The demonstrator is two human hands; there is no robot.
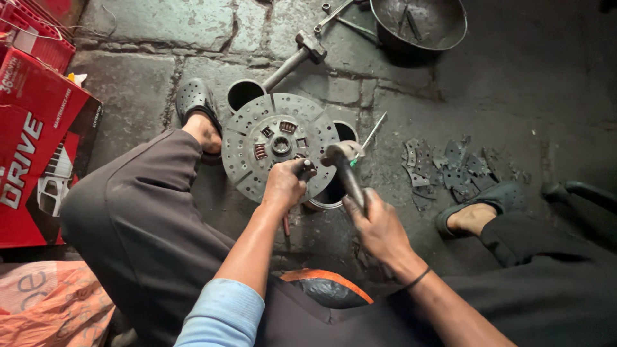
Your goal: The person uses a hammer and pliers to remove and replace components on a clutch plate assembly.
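Note:
A round grey clutch disc with a splined hub and springs rests on two open metal cylinders on the stone floor. My left hand grips a short dark punch-like tool held against the disc's near edge. My right hand is shut on the handle of a hammer, whose head hangs just right of the punch, above the disc's rim. I am squatting, with a knee on either side.
A second hammer lies beyond the disc. A dark metal bowl with tools sits at the top. Broken lining pieces lie to the right, a screwdriver beside the disc, red cardboard boxes at left.

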